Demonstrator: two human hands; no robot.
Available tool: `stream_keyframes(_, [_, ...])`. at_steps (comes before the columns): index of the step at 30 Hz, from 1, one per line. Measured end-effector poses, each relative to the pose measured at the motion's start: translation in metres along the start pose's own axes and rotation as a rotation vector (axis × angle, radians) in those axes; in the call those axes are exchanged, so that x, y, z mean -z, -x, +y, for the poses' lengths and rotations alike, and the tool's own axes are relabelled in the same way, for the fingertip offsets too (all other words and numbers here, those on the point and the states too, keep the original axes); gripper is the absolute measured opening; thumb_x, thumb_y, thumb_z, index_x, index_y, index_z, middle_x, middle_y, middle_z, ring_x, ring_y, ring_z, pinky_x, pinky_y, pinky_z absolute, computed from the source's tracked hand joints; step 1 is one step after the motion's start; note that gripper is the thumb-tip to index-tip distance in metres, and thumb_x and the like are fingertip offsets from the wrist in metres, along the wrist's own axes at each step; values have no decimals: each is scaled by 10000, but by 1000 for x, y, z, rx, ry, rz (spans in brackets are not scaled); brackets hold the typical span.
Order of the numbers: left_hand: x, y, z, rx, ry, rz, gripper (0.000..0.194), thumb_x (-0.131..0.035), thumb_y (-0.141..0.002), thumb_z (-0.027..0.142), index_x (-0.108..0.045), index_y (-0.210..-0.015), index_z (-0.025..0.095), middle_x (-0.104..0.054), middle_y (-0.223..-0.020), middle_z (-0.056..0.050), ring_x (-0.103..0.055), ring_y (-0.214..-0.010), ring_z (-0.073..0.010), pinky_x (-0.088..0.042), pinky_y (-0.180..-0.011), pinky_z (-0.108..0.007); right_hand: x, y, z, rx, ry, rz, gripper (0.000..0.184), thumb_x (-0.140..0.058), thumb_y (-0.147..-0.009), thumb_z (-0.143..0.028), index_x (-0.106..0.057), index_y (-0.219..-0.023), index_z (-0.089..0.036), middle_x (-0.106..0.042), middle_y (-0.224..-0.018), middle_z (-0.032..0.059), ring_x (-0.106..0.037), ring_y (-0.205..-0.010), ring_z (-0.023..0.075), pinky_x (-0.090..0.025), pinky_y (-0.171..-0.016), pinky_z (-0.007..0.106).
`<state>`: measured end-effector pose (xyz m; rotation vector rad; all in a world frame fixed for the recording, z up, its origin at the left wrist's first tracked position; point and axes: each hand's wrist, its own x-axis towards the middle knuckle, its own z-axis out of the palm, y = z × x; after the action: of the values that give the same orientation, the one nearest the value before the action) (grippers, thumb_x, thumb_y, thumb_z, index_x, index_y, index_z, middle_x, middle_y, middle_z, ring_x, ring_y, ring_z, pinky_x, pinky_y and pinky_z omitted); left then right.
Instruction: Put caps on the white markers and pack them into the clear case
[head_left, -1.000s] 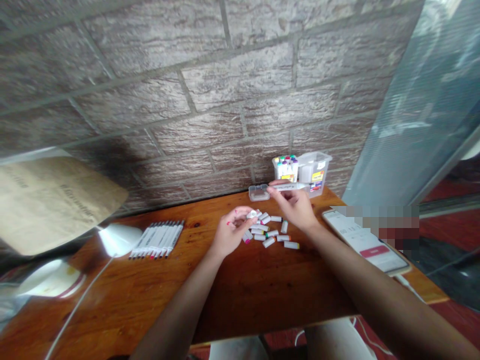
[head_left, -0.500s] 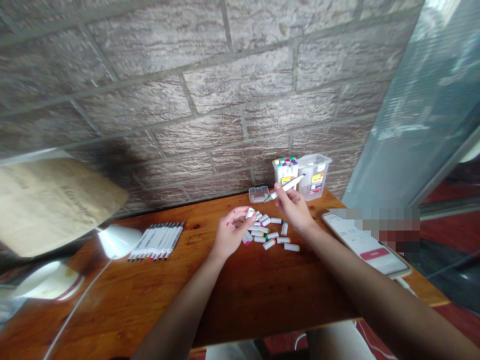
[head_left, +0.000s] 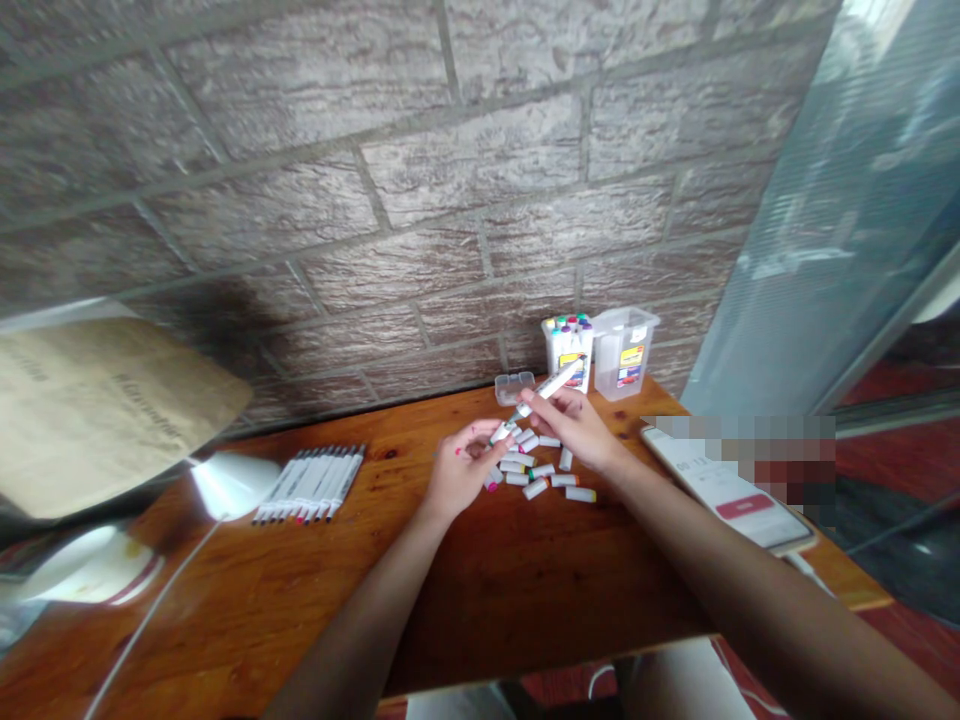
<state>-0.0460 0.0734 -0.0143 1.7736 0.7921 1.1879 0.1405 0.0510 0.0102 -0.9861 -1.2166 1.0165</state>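
Brickwork (head_left: 420,180) rose behind a wooden table (head_left: 330,610), with a paper bag (head_left: 112,390) at the far left. Near the table's right end lay 1 phone (head_left: 727,490). A row of markers (head_left: 311,482), roughly 10, lay side by side on the left. By the wall, 1 clear box (head_left: 609,370) stood beside 1 tub (head_left: 551,360) packed with upright markers.

Both hands met over the table's middle: the right hand (head_left: 581,425) gripped 1 tilted marker (head_left: 551,388), and the left hand (head_left: 459,465) pinched 1 white cap (head_left: 498,433) at its lower end. Whether that end was inside the cap could not be told.

Judging by the layout, the work was only partly done: the tub's markers looked capped, this pair was not plainly joined, the row's dark ends looked uncapped, and more than 10 loose caps (head_left: 535,488) lay scattered beyond the left hand.
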Motion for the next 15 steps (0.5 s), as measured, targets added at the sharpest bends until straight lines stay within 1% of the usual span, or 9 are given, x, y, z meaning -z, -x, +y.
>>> stream_keyframes(5, [1,0,-5,-13,-8,-4,260,-756,-803,315,-725,-1005,153,-770,-941,-61,-701,-799,-160,-556,-723,-249,1,0,-2,-14,17,-47,456,-729,-750,-591,-605,-659,-161,-527,-564,-35,-406,-481,68,-286,-462,223])
stream_keyframes(8, [1,0,-4,-28,-28,5,255,-754,-806,313,-727,-1003,153,-770,-951,-67,-703,-809,-165,-555,-720,-251,-1,2,-8,-22,8,-75,445,-760,-721,-569,-613,-633,-159,-539,-554,-34,-420,-480,71,-315,-466,226])
stream_keyframes(10, [1,0,-3,-48,-57,4,238,-751,-809,299,-730,-998,157,-773,-952,-64,-704,-811,-165,-552,-723,-251,-3,4,-11,-42,-4,-117,429,-778,-703,-553,-632,-630,-156,-550,-550,-34,-425,-479,72,-330,-467,227])
stream_keyframes(15, [4,1,-1,-119,-160,20,176,-736,-825,275,-735,-975,185,-774,-922,-34,-699,-801,-153,-537,-731,-239,-4,5,-6,-55,0,-179,386,-775,-712,-523,-700,-685,-146,-615,-599,-15,-436,-488,73,-338,-464,227])
